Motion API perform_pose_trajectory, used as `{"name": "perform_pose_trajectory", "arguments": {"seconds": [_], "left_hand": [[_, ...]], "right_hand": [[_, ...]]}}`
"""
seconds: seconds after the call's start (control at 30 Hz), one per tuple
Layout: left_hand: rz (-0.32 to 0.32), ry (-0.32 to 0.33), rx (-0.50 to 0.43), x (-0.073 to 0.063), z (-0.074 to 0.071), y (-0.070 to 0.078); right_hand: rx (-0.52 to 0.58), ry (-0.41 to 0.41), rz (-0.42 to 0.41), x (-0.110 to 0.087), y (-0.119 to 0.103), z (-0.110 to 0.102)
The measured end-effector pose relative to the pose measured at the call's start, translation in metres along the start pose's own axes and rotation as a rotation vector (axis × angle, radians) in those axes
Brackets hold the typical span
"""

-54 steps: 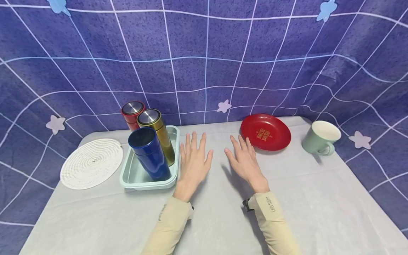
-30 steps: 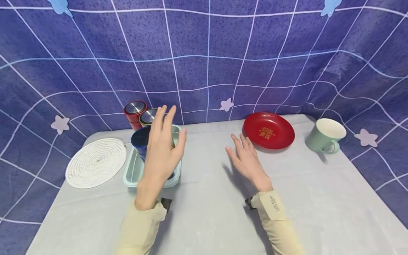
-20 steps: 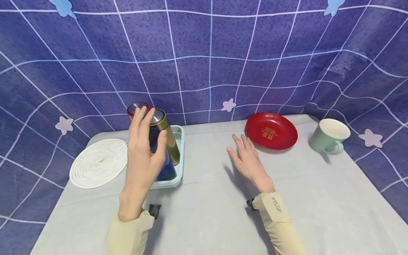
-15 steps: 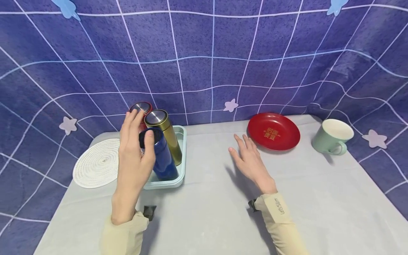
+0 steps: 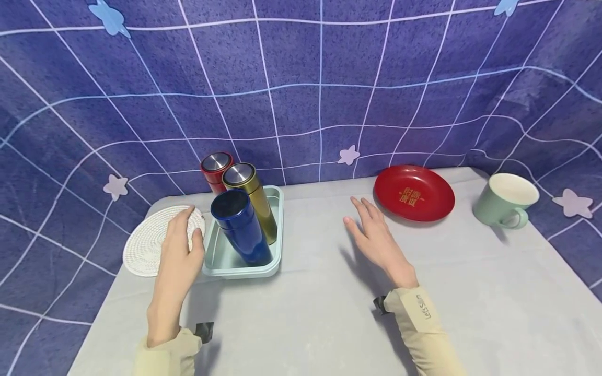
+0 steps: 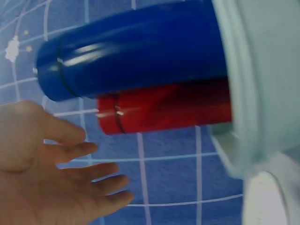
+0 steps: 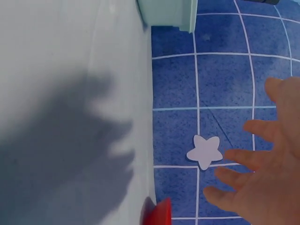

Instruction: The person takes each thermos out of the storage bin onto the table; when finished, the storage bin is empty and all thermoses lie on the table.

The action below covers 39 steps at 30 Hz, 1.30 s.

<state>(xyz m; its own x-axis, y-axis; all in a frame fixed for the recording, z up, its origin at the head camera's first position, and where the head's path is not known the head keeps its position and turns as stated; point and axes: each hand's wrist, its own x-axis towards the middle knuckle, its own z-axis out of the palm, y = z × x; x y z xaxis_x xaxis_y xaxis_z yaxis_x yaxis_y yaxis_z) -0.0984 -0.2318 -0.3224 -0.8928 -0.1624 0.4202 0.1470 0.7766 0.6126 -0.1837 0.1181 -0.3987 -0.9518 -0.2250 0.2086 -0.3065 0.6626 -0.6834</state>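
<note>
My left hand (image 5: 178, 258) hovers between the white woven placemat (image 5: 146, 245) and the pale green tray (image 5: 221, 269), its fingers relaxed and holding nothing. A blue thermos flask (image 5: 244, 230) and a gold thermos flask (image 5: 261, 209) stand in the tray, and a red thermos flask (image 5: 216, 172) shows behind them, its base hidden. In the left wrist view the open palm faces the blue and red flasks, apart from both. My right hand (image 5: 378, 243) is held above the table, fingers spread loosely, near the red plate (image 5: 432, 196) and touching nothing.
A light green mug (image 5: 503, 203) stands at the far right, handle toward the front. The red plate bears gold characters. A blue gridded cloth (image 5: 301, 104) with stars hangs behind the grey-white table (image 5: 291, 324).
My left hand has lifted and swung left, from right of the tray, across the flasks, to over the placemat's edge. The right hand has hardly moved. The head view has shifted slightly.
</note>
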Motion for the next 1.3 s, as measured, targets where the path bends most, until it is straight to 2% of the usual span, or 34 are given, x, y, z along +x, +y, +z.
{"name": "perform_pose_trajectory", "arguments": {"seconds": [0.23,0.3,0.37,0.53,0.67,0.8,0.97,1.3], "left_hand": [[-0.113,-0.340,0.047,-0.007,0.016,-0.034],[-0.149,-0.410,0.035,-0.009,0.021,-0.039],[-0.186,-0.449,0.016,-0.012,0.026,-0.043],[-0.263,-0.448,-0.001,-0.014,0.035,-0.049],[-0.268,-0.420,0.014,-0.013,0.040,-0.051],[-0.277,-0.411,0.025,-0.012,0.043,-0.051],[-0.282,-0.411,0.027,-0.010,0.044,-0.051],[-0.290,-0.403,0.025,-0.011,0.046,-0.053]], "right_hand": [[0.110,0.018,-0.052,0.001,0.000,0.003],[0.153,0.024,-0.063,0.002,0.000,0.004],[0.211,0.026,-0.069,0.002,0.000,0.006],[0.431,0.016,-0.080,0.003,-0.004,0.009],[0.606,-0.013,-0.088,0.004,-0.011,0.012],[0.708,-0.063,-0.107,0.006,-0.020,0.018],[0.750,-0.105,-0.145,0.009,-0.033,0.032],[0.721,-0.163,-0.198,0.016,-0.056,0.056]]}}
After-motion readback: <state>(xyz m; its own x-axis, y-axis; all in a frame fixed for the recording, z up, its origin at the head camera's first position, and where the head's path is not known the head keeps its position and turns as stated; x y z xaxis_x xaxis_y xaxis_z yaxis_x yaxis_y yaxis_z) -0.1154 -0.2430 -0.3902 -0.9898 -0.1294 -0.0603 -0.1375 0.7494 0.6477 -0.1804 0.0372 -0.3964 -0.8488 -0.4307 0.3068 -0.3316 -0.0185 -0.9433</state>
